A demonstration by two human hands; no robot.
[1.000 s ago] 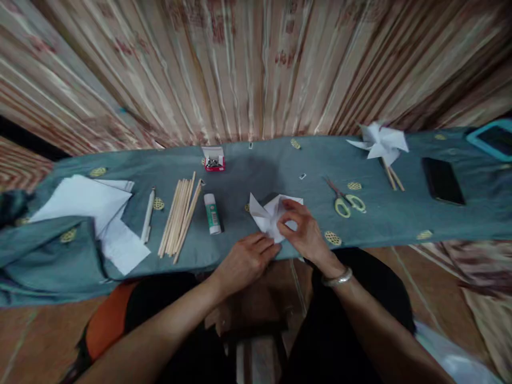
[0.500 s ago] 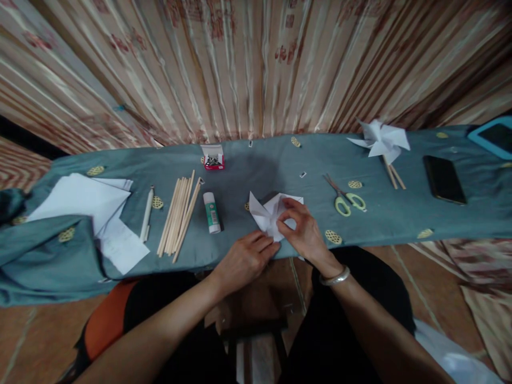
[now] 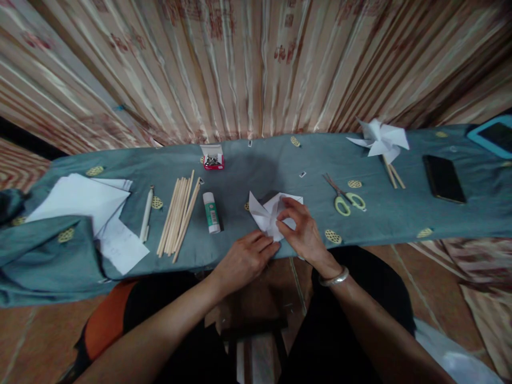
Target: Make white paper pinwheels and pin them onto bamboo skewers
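A white paper pinwheel, partly folded, lies at the near edge of the cloth-covered table in front of me. My left hand is closed at its near edge, fingertips on the paper. From the right, my right hand curls over the sheet, thumb and index finger bent toward each other at the pinwheel's middle. Its fingers hide part of the folds. A glue stick lies left of the paper, and scissors with pale green handles lie to the right.
Wooden sticks, a white pen and white paper sheets lie on the left. Behind stands an open red box of small metal pieces. White pinwheels on sticks, a black phone and a blue-framed device are on the right.
Both hands stay at the paper pinwheel. My right thumb and index finger have shifted very slightly; the other things lie as before.
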